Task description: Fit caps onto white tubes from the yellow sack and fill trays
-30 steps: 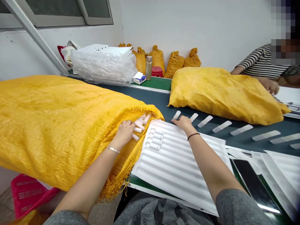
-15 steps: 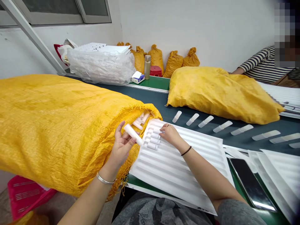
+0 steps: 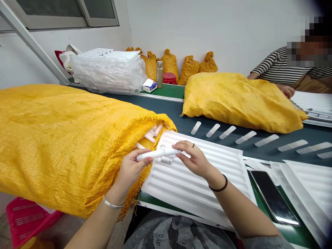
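My left hand [image 3: 133, 167] is closed round a white plastic tube [image 3: 151, 154], held nearly level above the tray's left end. At the tube's right end, the fingers of my right hand [image 3: 193, 157] pinch a short white cylinder [image 3: 171, 151]. The two pieces meet end to end; whether one sits inside the other I cannot tell. Below them lies a ribbed white tray [image 3: 199, 186], with a few short printed cylinders [image 3: 166, 160] in its left end, partly hidden by the tube and my hand. More white tubes [image 3: 151, 135] show in the yellow sack's mouth.
A big yellow woven sack [image 3: 77, 145] fills the left. Several translucent tubes [image 3: 246, 138] lie in a row on the dark belt [image 3: 160, 105]. Another yellow sack [image 3: 233, 100] lies beyond. A phone [image 3: 275, 197] and stacked trays [image 3: 311, 193] are at right. Across, a person in stripes [image 3: 275, 69] sits.
My right hand has lifted a short cylinder from the tray to the tube's end. My left hand has turned the tube closer to level.
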### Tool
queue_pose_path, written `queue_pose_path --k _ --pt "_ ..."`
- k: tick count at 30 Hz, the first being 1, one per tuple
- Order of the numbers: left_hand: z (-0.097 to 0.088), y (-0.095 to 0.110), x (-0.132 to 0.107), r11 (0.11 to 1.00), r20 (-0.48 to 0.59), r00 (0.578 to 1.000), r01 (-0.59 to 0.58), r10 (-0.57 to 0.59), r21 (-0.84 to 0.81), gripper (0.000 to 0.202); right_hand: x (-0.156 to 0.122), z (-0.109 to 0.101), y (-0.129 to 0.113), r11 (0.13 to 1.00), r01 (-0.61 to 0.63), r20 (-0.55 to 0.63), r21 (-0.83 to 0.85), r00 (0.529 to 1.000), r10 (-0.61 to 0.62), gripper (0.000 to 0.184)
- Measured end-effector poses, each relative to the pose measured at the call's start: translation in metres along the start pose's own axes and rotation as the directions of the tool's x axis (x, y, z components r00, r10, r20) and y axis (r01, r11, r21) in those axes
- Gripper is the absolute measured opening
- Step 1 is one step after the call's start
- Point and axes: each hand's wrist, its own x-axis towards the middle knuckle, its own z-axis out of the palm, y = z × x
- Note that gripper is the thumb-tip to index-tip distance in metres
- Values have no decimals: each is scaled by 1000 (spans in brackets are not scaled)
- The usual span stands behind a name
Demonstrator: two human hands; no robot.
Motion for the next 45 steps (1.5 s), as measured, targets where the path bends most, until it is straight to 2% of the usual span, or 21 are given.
queue_pose_path --k 2,4,7,9,10,12,14,16,19,22,24,30,35,37,39,41,43,44,45 --pt "1 5 -3 997 33 999 31 -33 66 40 0 -4 0 995 59 19 -83 998 -58 34" --pt "4 11 -6 996 74 995 66 -71 64 43 0 -5 0 988 88 34 -125 996 -85 34" --pt "7 15 -9 991 173 976 122 -130 56 47 0 -3 0 988 114 60 -100 992 -108 34" --pt "6 16 -11 990 238 963 109 -128 91 49 1 -3 0 991 115 63 -75 992 -110 35" --pt "5 16 -12 989 255 962 66 -99 133 48 1 -3 -1 992 107 63 -62 993 -103 35" --pt "2 16 -14 961 258 966 -88 18 264 42 2 -2 -2 996 82 64 -28 995 -80 34" --pt "-2 17 -17 876 240 955 -263 176 403 34 3 0 -2 999 44 54 8 998 -45 32" --pt "-4 17 -18 788 226 926 -377 303 487 30 4 4 -2 999 -9 30 33 1000 8 28" --pt "-5 17 -19 709 232 886 -462 402 533 28 7 10 -1 989 -133 25 66 991 131 24" --pt "-6 18 -20 639 257 850 -517 459 570 27 8 14 -1 946 -292 69 139 956 285 25" --pt "-5 18 -20 624 260 843 -527 471 576 28 9 16 -3 920 -350 99 178 936 337 27" --pt "0 12 -24 719 179 878 -468 444 514 25 11 21 -14 968 -237 103 87 968 227 25" --pt "0 2 -32 754 177 889 -454 423 475 24 5 27 -20 980 -199 127 19 973 195 24" --pt "-1 -1 -32 744 226 881 -472 415 474 25 4 31 -19 991 -131 189 -24 973 133 26" --pt "-5 -6 -25 708 326 869 -493 372 506 29 7 31 -11 988 -29 285 -155 956 73 27" --pt "-11 -12 -10 655 374 874 -482 311 582 41 16 27 8 928 -21 305 -371 941 143 27" --pt "-21 -20 11 582 324 900 -437 293 686 46 30 17 36 783 -236 126 -575 921 370 29" --pt "-26 -26 22 546 294 908 -416 299 727 44 38 10 53 686 -381 -2 -620 875 484 30" --pt "-31 -31 33 515 275 911 -402 307 757 41 44 2 70 585 -516 -117 -625 804 583 32"
